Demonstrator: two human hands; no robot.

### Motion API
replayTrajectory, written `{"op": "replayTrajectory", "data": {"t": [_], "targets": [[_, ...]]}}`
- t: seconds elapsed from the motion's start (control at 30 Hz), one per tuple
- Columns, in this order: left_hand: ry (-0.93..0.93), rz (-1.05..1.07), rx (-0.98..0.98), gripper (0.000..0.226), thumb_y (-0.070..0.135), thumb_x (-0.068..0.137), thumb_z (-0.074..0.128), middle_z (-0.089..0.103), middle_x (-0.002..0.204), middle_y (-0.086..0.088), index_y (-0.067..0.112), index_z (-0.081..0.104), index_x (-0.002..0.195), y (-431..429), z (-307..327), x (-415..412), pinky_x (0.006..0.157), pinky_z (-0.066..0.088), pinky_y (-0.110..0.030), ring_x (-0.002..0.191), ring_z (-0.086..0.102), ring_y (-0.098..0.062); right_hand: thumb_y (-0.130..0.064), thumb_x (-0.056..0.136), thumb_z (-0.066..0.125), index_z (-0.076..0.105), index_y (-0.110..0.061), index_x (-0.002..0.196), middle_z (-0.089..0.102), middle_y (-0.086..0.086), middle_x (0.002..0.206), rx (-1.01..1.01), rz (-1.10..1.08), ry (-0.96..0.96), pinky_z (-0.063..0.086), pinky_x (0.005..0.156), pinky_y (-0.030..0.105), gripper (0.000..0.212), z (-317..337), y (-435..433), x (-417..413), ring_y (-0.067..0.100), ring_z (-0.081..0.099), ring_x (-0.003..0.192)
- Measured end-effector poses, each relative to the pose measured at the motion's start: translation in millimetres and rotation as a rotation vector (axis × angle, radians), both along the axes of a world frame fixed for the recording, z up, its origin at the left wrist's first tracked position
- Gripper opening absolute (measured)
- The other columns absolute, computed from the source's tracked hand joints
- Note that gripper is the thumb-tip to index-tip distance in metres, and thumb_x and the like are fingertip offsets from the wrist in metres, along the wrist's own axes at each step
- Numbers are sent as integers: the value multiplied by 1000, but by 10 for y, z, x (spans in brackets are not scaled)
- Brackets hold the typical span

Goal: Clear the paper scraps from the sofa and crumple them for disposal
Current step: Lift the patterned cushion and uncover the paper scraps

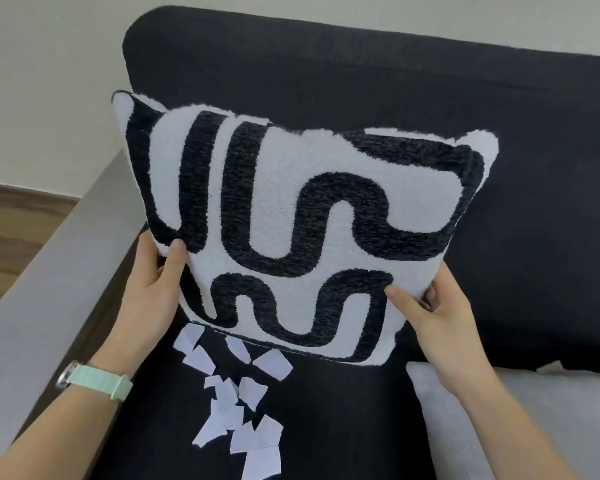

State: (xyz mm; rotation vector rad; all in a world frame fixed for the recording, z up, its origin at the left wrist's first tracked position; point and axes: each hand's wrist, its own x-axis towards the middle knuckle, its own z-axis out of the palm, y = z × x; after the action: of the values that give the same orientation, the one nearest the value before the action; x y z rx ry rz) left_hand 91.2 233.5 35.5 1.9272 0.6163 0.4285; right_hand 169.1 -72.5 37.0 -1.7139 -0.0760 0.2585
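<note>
Several white paper scraps (234, 396) lie scattered on the black sofa seat (343, 420), right below a black-and-white patterned cushion (302, 230). The cushion is held up against the black sofa backrest (361, 74), tilted, its lower edge just above the topmost scraps. My left hand (149, 289) grips the cushion's lower left side, thumb on the front. My right hand (437, 323) grips its lower right corner, thumb on the front. Any scraps behind the cushion are hidden.
A grey sofa armrest (49, 278) runs along the left, with wooden floor (11, 220) and a pale wall beyond. A light grey seat section (551, 410) lies to the right. A mint-green watch (97, 379) is on my left wrist.
</note>
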Motion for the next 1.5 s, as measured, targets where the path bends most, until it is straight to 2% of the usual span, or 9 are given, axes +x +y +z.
{"op": "replayTrajectory", "data": {"t": [0.2,0.4,0.73,0.93,1.07,1.2,1.27,1.4,1.5], "targets": [[26,-21,-27,16,27,103,44,44,70,20,20,43,89,50,-403,32,63,40,-1,65,47,6,1,91,65,55,-29,133,72,-10,118,19,-34,52,55,93,21,53,-405,56,79,7,67,112],[-28,10,0,20,25,103,43,54,69,37,37,40,88,-34,-509,45,64,41,3,68,54,17,0,89,67,54,-35,130,72,-9,118,24,-61,38,51,95,33,55,-650,58,97,10,67,112],[30,70,-6,19,30,103,44,51,65,28,32,40,85,46,-707,-55,62,43,-7,60,49,8,7,90,64,51,-27,136,71,-10,121,47,11,44,55,89,18,59,-788,173,150,3,67,110],[95,8,-124,13,41,102,41,58,107,21,39,49,112,122,-753,-14,82,37,-13,91,52,26,-6,89,70,45,-31,140,63,-15,129,-42,-52,20,51,98,20,63,-830,184,145,-3,60,117],[179,24,-221,48,52,97,44,52,135,20,38,39,142,135,-932,-238,103,32,-23,127,46,3,-22,81,78,43,-36,126,51,-8,132,-174,-220,-28,41,103,26,58,-1002,177,-76,3,52,120],[267,-43,-182,23,33,96,58,63,106,38,46,51,114,6,-1243,-423,96,39,-17,104,54,20,-22,81,77,47,-32,110,49,-1,120,-197,-285,-47,42,97,21,43,-1187,191,-249,7,53,110],[337,-99,-84,36,46,88,67,64,116,32,39,54,121,-15,-1449,-519,101,43,-22,113,55,13,-20,86,73,50,-30,94,53,0,102,-190,-313,-140,46,84,20,27,-1198,200,-340,7,54,91],[548,-102,170,76,66,75,63,46,140,8,28,40,138,-49,-1855,-617,114,32,-46,136,38,-18,-38,91,53,62,-16,73,62,0,70,-294,108,-179,49,63,30,30,-1307,278,-594,11,57,64],[671,-64,269,89,63,84,56,25,162,-6,12,28,152,-87,-1966,-654,122,15,-48,152,11,-25,-46,96,48,71,-26,105,71,-13,105,-465,539,-20,50,92,27,32,-1590,430,-741,3,62,100]]}}
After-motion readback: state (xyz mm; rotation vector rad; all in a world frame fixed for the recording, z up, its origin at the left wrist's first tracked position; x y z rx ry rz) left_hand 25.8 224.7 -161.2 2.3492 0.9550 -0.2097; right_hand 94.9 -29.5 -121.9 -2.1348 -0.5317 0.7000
